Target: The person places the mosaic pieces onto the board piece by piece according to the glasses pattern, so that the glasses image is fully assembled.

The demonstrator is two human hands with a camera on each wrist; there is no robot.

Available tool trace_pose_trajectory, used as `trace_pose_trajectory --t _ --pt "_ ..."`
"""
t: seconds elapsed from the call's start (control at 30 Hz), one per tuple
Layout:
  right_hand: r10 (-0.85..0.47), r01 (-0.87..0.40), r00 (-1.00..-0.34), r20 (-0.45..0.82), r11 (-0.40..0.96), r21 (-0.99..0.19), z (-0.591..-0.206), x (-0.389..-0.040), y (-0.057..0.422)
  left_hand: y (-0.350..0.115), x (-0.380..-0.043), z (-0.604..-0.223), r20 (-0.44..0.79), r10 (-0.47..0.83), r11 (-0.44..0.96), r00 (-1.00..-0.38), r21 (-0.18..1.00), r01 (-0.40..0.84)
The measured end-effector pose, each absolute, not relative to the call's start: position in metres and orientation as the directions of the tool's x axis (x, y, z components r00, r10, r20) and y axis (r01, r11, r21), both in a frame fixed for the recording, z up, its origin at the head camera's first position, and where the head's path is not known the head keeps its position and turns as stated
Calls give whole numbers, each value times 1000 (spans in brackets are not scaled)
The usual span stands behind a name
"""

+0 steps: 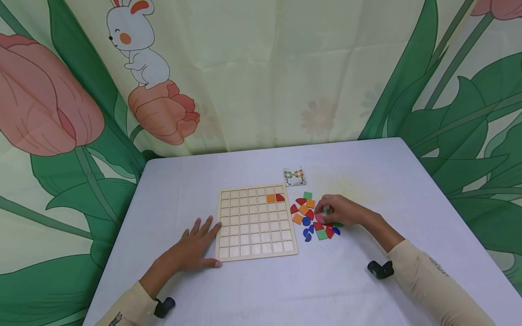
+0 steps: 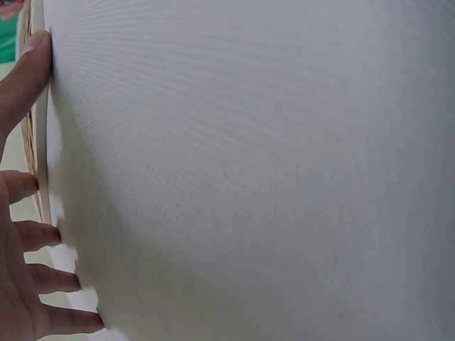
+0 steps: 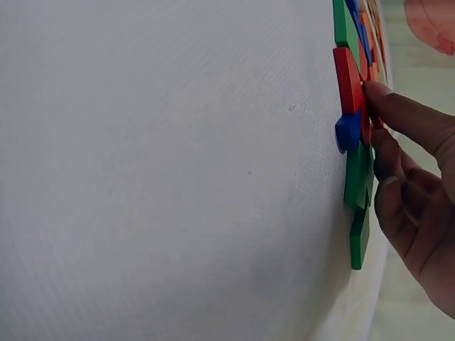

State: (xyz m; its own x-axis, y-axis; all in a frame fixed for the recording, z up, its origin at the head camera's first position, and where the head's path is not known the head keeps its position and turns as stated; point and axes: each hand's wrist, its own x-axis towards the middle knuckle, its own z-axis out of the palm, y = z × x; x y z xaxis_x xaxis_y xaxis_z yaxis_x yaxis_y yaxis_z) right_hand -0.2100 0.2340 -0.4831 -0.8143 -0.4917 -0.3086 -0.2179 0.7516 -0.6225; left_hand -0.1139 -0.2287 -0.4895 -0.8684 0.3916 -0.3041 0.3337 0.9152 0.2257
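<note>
A wooden grid board (image 1: 254, 224) lies on the table, with an orange square (image 1: 271, 198) and a red quarter-circle piece (image 1: 279, 197) side by side in its cells near the top right. At the board's left edge rests my left hand (image 1: 195, 248), fingers spread, thumb and index finger touching the frame. My right hand (image 1: 340, 209) reaches over the loose pieces right of the board. Its thumb and fingertips pinch a red piece (image 3: 377, 119), mostly hidden by the fingers. Close by lie a green square (image 1: 321, 234) and a blue circle (image 1: 306, 221).
A small printed pattern card (image 1: 294, 176) lies behind the board's top right corner. Several red, orange, blue and green pieces are scattered beside the board, including an orange square (image 1: 298, 219). A white cloth covers the table (image 1: 253, 294), and a printed curtain (image 1: 261, 72) hangs behind it.
</note>
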Motion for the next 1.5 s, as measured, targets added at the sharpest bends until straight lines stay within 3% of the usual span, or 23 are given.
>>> trace_pose_trajectory --t 0.53,1.0,1.5 --pt "-506 -200 -815 -283 703 -682 -485 -209 226 -229 -114 -491 -310 385 918 -869 227 326" --pt "-506 -251 -849 -150 638 -728 -481 -218 201 -228 -113 -488 -320 380 919 -868 238 315" --pt "-487 -165 -850 -203 610 -775 -478 -230 169 -229 -115 -491 -317 385 918 -867 228 325"
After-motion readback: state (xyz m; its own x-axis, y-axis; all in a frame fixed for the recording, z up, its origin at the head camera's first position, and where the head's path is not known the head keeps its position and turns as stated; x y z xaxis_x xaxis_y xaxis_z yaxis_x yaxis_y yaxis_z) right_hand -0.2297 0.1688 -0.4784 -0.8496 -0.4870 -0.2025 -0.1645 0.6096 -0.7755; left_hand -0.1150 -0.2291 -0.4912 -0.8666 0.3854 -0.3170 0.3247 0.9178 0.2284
